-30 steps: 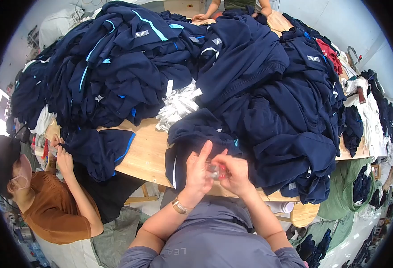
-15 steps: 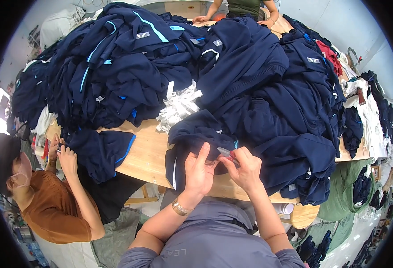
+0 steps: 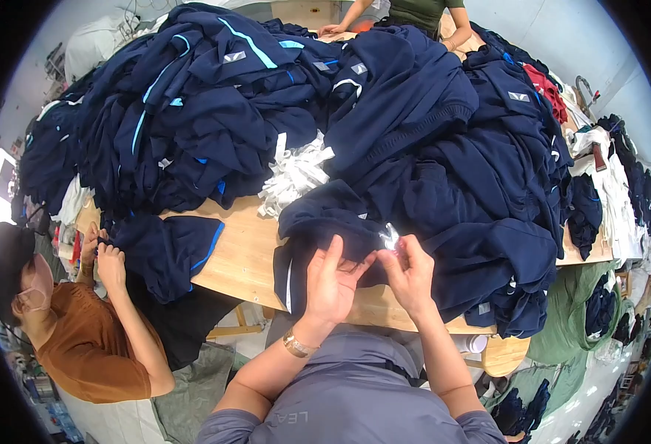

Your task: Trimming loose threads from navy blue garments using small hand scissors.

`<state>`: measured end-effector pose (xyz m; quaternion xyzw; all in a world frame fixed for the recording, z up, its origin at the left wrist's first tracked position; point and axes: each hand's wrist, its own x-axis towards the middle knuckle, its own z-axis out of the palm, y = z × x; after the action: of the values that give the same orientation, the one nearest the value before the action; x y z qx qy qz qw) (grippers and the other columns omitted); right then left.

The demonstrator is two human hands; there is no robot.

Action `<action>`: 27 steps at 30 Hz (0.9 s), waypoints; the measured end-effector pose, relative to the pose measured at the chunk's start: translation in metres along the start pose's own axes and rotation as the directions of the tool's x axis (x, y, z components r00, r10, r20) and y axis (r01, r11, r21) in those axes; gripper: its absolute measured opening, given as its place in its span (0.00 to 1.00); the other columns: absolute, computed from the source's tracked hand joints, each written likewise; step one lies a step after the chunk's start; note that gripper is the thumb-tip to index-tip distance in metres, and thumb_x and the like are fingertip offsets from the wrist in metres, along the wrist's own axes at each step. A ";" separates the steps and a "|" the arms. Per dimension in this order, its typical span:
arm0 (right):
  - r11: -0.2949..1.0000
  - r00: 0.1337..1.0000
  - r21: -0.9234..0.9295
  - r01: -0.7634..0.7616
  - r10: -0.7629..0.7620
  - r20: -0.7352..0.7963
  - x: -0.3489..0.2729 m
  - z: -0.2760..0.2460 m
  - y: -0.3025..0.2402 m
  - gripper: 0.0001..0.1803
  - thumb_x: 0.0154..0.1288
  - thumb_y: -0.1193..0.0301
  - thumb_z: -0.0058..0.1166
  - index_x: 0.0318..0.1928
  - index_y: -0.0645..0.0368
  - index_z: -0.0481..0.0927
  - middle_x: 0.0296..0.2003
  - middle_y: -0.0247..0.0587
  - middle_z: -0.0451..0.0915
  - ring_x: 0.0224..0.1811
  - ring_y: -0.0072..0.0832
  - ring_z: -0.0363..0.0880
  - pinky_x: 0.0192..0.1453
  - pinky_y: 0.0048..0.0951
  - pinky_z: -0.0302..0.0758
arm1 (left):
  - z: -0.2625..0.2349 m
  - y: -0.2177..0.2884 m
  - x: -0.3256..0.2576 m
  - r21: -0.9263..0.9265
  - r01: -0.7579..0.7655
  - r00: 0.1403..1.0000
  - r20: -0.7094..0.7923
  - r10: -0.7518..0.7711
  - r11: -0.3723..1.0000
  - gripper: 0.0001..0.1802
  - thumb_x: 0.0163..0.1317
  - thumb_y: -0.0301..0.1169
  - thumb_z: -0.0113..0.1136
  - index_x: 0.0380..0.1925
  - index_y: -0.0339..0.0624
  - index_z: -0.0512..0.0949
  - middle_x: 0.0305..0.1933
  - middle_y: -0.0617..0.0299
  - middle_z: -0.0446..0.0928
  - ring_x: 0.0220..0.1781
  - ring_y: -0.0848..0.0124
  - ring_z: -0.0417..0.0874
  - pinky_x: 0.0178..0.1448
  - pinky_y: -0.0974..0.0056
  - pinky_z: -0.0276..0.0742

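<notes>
Many navy garments [image 3: 488, 170] lie heaped on the wooden tabletop [image 3: 244, 255] from ten to two o'clock in my feed, white strips [image 3: 296, 177] at eleven. Toward four, the right hand [image 3: 413, 272] pinches a small shiny thing [image 3: 390, 237]; at six, whether the left hand [image 3: 330, 287] grips anything, I cannot tell. Pale wall [image 3: 581, 33] beyond at two, brown-shirted co-worker [image 3: 96, 348] at eight.

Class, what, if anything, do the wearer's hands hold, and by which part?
The right hand grips a small shiny object by its pink end; too unclear to name. Whether the left hand holds anything cannot be told.
</notes>
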<state>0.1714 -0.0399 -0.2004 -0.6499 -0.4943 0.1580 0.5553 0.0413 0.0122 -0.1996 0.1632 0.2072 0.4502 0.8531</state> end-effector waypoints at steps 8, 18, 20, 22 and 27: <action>0.995 0.998 0.081 -0.058 0.056 0.024 -0.003 0.025 -0.016 0.12 0.53 0.74 0.65 0.31 0.63 0.73 0.18 0.27 0.71 0.20 0.08 0.61 0.21 0.14 0.60 | -0.006 -0.009 -0.001 -0.048 -0.051 0.996 0.073 0.054 0.998 0.11 0.70 0.32 0.40 0.43 0.40 0.71 0.45 0.58 0.76 0.48 0.68 0.78 0.58 0.59 0.73; 0.906 0.892 0.367 -0.213 0.027 0.451 -0.016 -0.009 -0.023 0.12 0.57 0.68 0.61 0.28 0.63 0.72 0.23 0.26 0.71 0.25 0.10 0.63 0.26 0.15 0.59 | 0.006 0.004 0.003 0.005 -0.050 0.997 -0.061 0.050 0.999 0.07 0.69 0.29 0.46 0.31 0.43 0.71 0.36 0.63 0.77 0.37 0.74 0.79 0.61 0.53 0.73; 0.856 0.949 0.455 -0.244 0.115 0.294 -0.016 -0.005 -0.015 0.07 0.58 0.74 0.56 0.30 0.63 0.72 0.19 0.27 0.67 0.22 0.10 0.61 0.25 0.16 0.59 | 0.012 0.007 0.004 -0.041 -0.009 0.999 -0.032 0.008 0.999 0.08 0.69 0.29 0.46 0.30 0.43 0.71 0.36 0.63 0.77 0.39 0.73 0.79 0.60 0.54 0.74; 0.956 0.971 0.227 -0.185 0.142 0.193 -0.012 -0.007 -0.005 0.09 0.59 0.72 0.57 0.30 0.63 0.72 0.20 0.29 0.68 0.22 0.11 0.61 0.25 0.17 0.60 | 0.012 0.007 0.004 -0.058 0.004 1.000 -0.018 -0.005 0.998 0.07 0.69 0.29 0.46 0.31 0.43 0.71 0.37 0.62 0.77 0.41 0.72 0.79 0.59 0.54 0.75; 0.927 0.967 -0.278 0.251 -0.251 0.037 -0.007 -0.002 0.005 0.15 0.50 0.64 0.66 0.28 0.60 0.74 0.20 0.39 0.72 0.17 0.34 0.71 0.20 0.27 0.66 | 0.004 0.004 0.005 -0.021 -0.021 0.999 0.033 0.022 1.000 0.06 0.68 0.28 0.47 0.32 0.41 0.71 0.40 0.57 0.78 0.44 0.68 0.80 0.56 0.56 0.76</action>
<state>0.1719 -0.0460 -0.2062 -0.6536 -0.5907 0.0142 0.4730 0.0425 0.0182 -0.1952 0.1642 0.1866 0.4585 0.8532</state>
